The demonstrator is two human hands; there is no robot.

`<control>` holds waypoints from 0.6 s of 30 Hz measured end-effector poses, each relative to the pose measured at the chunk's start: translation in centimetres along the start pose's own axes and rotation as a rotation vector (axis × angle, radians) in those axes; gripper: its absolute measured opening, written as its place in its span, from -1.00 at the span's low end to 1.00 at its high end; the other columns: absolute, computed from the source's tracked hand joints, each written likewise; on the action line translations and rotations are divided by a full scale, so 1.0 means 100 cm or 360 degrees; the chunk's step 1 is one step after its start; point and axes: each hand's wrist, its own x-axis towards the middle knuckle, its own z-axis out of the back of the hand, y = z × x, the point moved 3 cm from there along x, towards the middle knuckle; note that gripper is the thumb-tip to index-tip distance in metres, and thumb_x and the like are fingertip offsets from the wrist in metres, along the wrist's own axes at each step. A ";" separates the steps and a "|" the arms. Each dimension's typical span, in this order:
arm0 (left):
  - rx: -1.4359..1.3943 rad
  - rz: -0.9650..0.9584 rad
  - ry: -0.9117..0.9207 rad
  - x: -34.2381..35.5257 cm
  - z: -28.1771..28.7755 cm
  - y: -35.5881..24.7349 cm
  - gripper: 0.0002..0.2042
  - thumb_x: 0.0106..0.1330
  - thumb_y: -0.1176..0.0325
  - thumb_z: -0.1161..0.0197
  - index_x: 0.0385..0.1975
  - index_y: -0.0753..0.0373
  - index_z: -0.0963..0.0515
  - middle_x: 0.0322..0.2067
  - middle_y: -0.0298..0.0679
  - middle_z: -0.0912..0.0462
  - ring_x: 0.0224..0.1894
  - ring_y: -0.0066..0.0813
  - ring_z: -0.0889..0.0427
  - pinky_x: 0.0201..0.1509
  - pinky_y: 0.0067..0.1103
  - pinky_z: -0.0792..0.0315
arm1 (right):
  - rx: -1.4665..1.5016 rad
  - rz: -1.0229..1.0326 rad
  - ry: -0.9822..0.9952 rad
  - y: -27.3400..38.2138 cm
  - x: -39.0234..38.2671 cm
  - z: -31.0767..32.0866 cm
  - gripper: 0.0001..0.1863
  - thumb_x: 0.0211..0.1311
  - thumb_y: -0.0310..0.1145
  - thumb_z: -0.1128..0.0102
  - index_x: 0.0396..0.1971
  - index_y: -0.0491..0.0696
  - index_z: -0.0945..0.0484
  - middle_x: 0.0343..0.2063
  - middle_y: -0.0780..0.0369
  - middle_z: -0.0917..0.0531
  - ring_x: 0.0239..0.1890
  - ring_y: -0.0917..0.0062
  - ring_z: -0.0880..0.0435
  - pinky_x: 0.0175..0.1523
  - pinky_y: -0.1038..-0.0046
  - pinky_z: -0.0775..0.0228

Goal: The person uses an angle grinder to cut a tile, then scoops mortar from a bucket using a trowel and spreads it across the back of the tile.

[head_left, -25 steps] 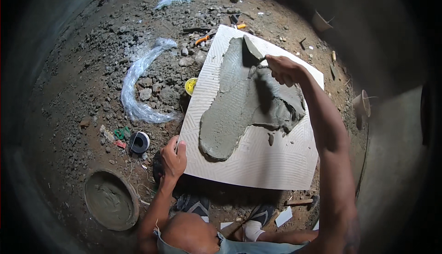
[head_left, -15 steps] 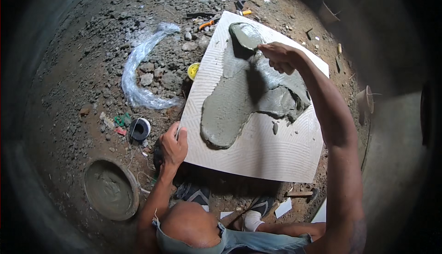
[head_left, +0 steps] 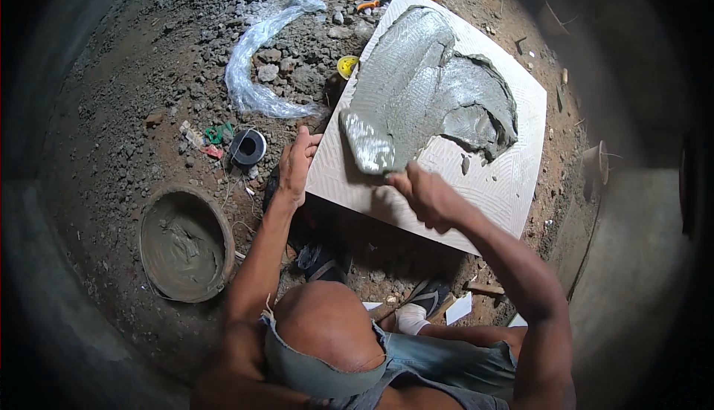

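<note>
Here, large white tile (head_left: 476, 179) lies flat on dirt floor (head_left: 134, 75), grey mortar (head_left: 424, 90) spread over far half. Right hand (head_left: 425, 196) at mortar's near edge, fingers clenched, probably on trowel handle; tool itself blurred. Left hand (head_left: 296, 166) rests on tile's left edge, fingers loosely extended, grasping nothing. Mortar-smeared round pan (head_left: 186, 243) sits to left.

Looked like a construction site, tiling work on bare ground. Floor was raw dirt (head_left: 134, 75) strewn with rubble and stones. A large white ribbed tile (head_left: 506, 179) lay flat, smeared with grey mortar (head_left: 424, 90). Round pan (head_left: 182, 243) caked in wet cement sat nearby, plus crumpled plastic sheeting (head_left: 256, 53) and scrap bits.
</note>
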 end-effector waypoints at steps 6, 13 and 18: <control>-0.0167 0.0089 -0.0020 -0.002 -0.002 -0.003 -0.21 0.44 -0.25 0.20 0.14 0.54 -0.39 -0.03 0.05 -0.61 -0.04 -0.35 -0.64 0.12 -0.50 -0.47 | -0.0126 0.0132 0.0109 -0.008 -0.051 -0.030 -0.52 0.45 0.02 0.10 -0.23 -0.19 -0.25 -0.64 -0.20 -0.52 -0.45 -0.22 -0.56 -0.36 -0.08 -0.32; -0.0021 -0.0059 -0.0007 -0.005 -0.006 -0.006 -0.24 0.46 -0.21 0.20 0.12 0.56 -0.40 -0.05 0.05 -0.62 -0.03 -0.35 -0.64 0.11 -0.50 -0.47 | -0.1031 0.0392 -0.0028 -0.036 -0.050 0.024 -0.61 0.36 0.09 -0.04 -0.22 0.05 -0.34 -0.48 0.14 -0.61 -0.58 0.17 -0.61 -0.58 0.19 -0.36; 0.0286 -0.0149 -0.0252 0.008 0.001 0.010 -0.33 0.50 -0.10 0.17 0.04 0.56 -0.48 -0.19 -0.02 -0.68 -0.15 -0.39 -0.66 0.00 -0.53 -0.48 | -0.1393 0.0513 -0.0229 -0.059 0.005 0.062 -0.61 0.34 0.11 -0.07 -0.14 0.10 -0.38 -0.54 0.21 -0.56 -0.65 0.32 -0.58 -0.62 0.28 -0.36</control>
